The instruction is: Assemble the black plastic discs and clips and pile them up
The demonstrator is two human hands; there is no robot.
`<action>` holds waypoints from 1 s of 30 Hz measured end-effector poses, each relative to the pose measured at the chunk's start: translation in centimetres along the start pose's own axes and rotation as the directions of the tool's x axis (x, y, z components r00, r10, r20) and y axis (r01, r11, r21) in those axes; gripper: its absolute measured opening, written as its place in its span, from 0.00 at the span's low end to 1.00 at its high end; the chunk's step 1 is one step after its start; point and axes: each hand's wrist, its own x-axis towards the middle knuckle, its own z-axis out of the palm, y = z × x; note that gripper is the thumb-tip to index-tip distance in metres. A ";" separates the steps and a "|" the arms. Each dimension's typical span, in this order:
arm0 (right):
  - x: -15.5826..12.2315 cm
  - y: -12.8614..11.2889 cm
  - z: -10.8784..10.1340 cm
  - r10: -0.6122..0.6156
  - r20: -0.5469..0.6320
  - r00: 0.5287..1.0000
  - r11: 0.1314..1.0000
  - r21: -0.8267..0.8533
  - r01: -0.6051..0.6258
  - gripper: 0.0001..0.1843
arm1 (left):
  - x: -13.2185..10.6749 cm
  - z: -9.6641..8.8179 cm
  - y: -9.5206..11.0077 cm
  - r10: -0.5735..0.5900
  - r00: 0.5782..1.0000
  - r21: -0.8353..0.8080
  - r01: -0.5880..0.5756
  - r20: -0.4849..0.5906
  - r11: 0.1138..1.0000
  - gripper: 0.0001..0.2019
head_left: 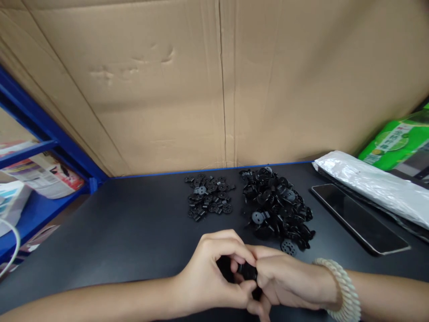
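Close to the table's near edge my two hands meet around a small black plastic part (248,271). My left hand (217,268) curls around it from the left, with thumb and fingers closed on it. From the right, my right hand (284,277) pinches the same part; the fingers cover much of it, so its full shape is hidden. Beyond my hands lies a small pile of black plastic discs with tabs (209,197). To its right sits a larger heap of similar black plastic parts (278,201), some with holes.
A phone (360,219) lies right of the heap. Behind it are a silvery-white plastic package (375,183) and a green pack (398,138). Cardboard (161,89) walls the dark table's (134,232) back edge. A blue shelf frame (70,147) holding packages stands at left.
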 end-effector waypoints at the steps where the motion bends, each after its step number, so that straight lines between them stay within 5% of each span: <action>1: 0.0 0.1 -0.1 0.005 0.011 1.000 1.000 0.004 -0.005 0.20 | -0.1 0.1 -0.1 0.011 1.000 -0.003 -0.011 -0.006 1.000 0.13; 10: 0.0 0.4 1.3 -0.047 -0.071 0.996 0.985 0.164 0.058 0.19 | -0.4 0.3 -0.3 0.110 0.993 -0.008 -0.110 -0.046 0.994 0.15; 18: -0.4 0.1 1.5 -0.067 -0.084 0.994 0.994 0.076 0.073 0.18 | -0.1 -0.3 -0.6 -0.146 0.987 -0.251 0.126 -0.061 0.960 0.08; 22: -1.7 -1.1 1.6 -0.146 -0.059 0.987 0.972 -0.193 0.133 0.13 | 0.3 -1.0 -0.3 -0.201 0.976 -0.428 0.146 -0.085 0.892 0.02; 24: -2.6 -1.9 1.5 -0.248 -0.074 0.966 0.827 -0.536 0.171 0.10 | 0.3 -1.1 0.0 -0.109 0.988 -0.375 0.061 -0.108 0.925 0.04; 26: -3.6 -2.7 1.3 -0.435 -0.035 0.900 0.420 -0.892 0.168 0.15 | 0.1 -1.3 0.4 0.013 0.996 -0.252 -0.035 -0.091 0.967 0.10; 28: -4.7 -3.6 0.9 -0.619 0.104 0.778 -0.075 -0.994 0.073 0.22 | 0.1 -1.5 0.7 0.091 0.992 -0.106 -0.100 -0.085 0.989 0.15; 30: -5.7 -4.4 0.4 -0.710 0.171 0.683 -0.327 -0.939 -0.105 0.28 | 0.2 -1.9 0.8 0.121 0.986 0.044 -0.117 -0.111 0.992 0.16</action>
